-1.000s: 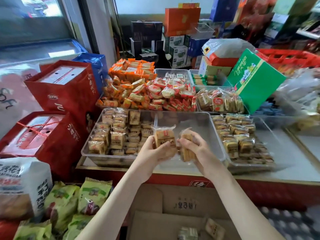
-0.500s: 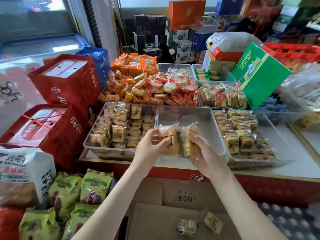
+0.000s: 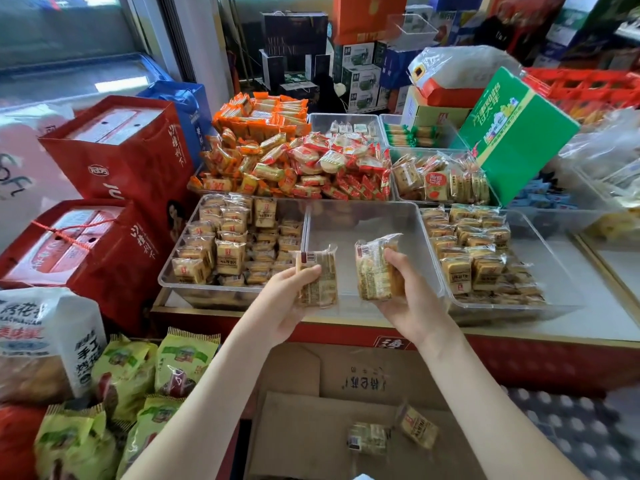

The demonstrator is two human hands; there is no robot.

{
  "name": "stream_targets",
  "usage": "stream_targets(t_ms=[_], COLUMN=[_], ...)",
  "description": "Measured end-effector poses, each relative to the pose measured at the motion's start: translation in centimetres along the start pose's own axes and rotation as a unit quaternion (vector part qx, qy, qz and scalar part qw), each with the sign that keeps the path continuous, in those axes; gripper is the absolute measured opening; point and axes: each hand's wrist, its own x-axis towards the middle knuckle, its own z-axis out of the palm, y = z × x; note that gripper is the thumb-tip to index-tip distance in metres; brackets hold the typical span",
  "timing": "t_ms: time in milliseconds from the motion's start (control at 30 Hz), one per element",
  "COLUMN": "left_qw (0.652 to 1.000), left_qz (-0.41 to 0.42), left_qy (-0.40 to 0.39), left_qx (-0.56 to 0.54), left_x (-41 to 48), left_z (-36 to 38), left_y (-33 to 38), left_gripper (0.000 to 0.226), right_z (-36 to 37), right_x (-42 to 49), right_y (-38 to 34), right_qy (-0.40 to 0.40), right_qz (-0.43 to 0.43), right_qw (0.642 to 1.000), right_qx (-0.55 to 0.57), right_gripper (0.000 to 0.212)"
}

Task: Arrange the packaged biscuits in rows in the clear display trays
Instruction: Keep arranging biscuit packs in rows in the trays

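The left hand (image 3: 289, 301) is clamped on a biscuit packet (image 3: 320, 280), thumb across its front and fingers behind, with the barcode label at the packet's top. The right hand (image 3: 410, 299) grips a biscuit bundle (image 3: 374, 270) (how many packets are in it I cannot tell), its fingers curled round the right side. The two hands are apart, side by side, and both are held over the near edge of the bench (image 3: 595, 317) in front of the middle tray (image 3: 360, 216).

The left tray (image 3: 207, 294) touches the middle tray and sits towards the left edge of the bench, holding rows of the same tan packets, some upright and some lying flat. The right tray (image 3: 557, 261) stands on the other side of the middle one, its packets crowded in its left half.

Behind these trays, towards the far edge, lie heaps of orange packets (image 3: 263, 116) and red packets (image 3: 346, 171). A green box (image 3: 516, 133) leans tilted above the far right corner of the right tray. Red gift bags (image 3: 114, 150) stand off the left edge.

Below the near edge, a cardboard box (image 3: 311, 375) holds two loose packets (image 3: 417, 429), and green snack bags (image 3: 131, 368) are piled to its left beside a white bag (image 3: 45, 337).
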Motion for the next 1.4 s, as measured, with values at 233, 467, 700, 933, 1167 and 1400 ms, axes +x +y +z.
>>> stream_targets(t_ms=[233,467,700,933,1167,1400], left_qw=[0.994,0.949,0.961,0.975,0.97,0.975], left_qz=[0.024,0.144,0.18,0.15,0.117,0.119], left_qy=[-0.006,-0.04,-0.021,0.153,0.204,0.182], left_qx=[0.106,0.278,0.21,-0.056,-0.065,-0.037], left_x=[0.2,-0.8,-1.4,0.3,1.3,1.9], left_z=[-2.4,-2.5,-2.9,-1.8,-0.8,-0.4], left_y=[-1.4,-2.1,-1.8,-2.0,-2.3,-2.5], left_gripper=[0.03,0.036,0.036,0.03,0.036,0.035], right_z=[-2.8,-2.6,-2.4,-1.7,-0.6,-1.4], right_x=[0.4,1.4,2.0,2.5,2.6,3.2], right_y=[0.9,0.8,0.4,3.2,4.3,4.7], right_qy=[-0.03,-0.103,-0.157,-0.198,-0.148,-0.118], right_qz=[0.011,0.028,0.042,0.117,0.143,0.159], right_qw=[0.999,0.979,0.973,0.973,0.975,0.978], right_qx=[0.005,-0.173,-0.161,-0.033,0.086,0.069], right_gripper=[0.056,0.089,0.094,0.078,0.055,0.041])
